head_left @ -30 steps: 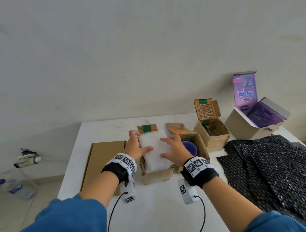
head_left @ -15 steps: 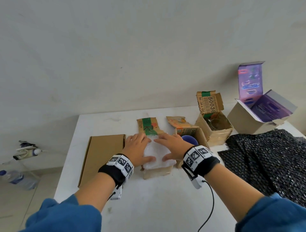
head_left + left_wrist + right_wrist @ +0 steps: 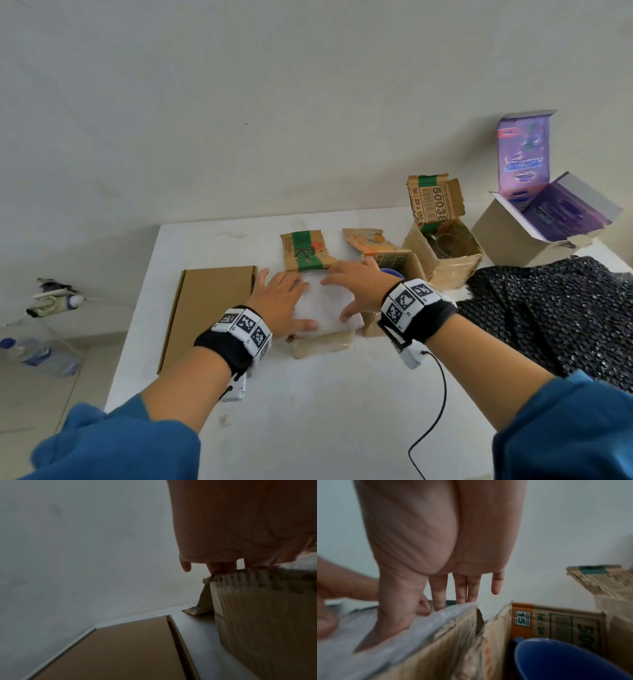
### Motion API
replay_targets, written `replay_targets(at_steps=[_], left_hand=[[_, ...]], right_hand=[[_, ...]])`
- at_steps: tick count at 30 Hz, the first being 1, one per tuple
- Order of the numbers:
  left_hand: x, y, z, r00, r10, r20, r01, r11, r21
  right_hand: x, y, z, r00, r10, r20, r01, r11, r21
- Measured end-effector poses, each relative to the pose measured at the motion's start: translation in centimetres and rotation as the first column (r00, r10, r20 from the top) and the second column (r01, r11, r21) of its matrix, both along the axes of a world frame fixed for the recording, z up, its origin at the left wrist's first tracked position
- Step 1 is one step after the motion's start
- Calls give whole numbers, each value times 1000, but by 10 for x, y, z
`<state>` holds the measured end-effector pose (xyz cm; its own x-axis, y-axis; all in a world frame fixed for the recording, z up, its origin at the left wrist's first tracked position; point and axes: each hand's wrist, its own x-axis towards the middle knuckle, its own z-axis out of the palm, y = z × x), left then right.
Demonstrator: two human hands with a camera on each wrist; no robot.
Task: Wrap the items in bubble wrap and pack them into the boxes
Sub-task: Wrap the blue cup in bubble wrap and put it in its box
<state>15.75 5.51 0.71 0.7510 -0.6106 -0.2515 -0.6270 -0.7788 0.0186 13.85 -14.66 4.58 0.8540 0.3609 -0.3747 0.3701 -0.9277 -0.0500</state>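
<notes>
Head view — a white bubble-wrapped bundle is being pressed down into a small worn cardboard box on the white table. The left hand and right hand are being laid flat on it, fingers straight, nothing gripped. The bundle is sitting proud of the rim; the box is likely being strained, and a soft wall could be split by harder pressing.

Left wrist view — fingers are being held over the box's frayed top edge; a flat carton is lying just beside.

Right wrist view — the torn corner is being crowded by wrap. A blue mug is standing unwrapped in the neighbouring box — a sideways shove could be passed on to it.
</notes>
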Motion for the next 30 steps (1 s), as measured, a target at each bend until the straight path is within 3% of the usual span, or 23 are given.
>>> replay_targets(at_steps=[5,16,22,30], left_hand=[[-3,-9,1,998,11,64,-12,1000,17],[-13,-11,-3,992,43,122,-45,999,13],[-13,-10,-2,995,46,85,-46,999,3],[-13,-7,-4,996,54,75,-49,996,-74]], right_hand=[[6,13,-3,995,90,46,-80,979,-186],[-8,17,-1,967,156,201,-108,967,-231],[-15,9,-5,998,59,32,-57,997,-51],[-9,12,-9,991,128,41,-123,987,-108]])
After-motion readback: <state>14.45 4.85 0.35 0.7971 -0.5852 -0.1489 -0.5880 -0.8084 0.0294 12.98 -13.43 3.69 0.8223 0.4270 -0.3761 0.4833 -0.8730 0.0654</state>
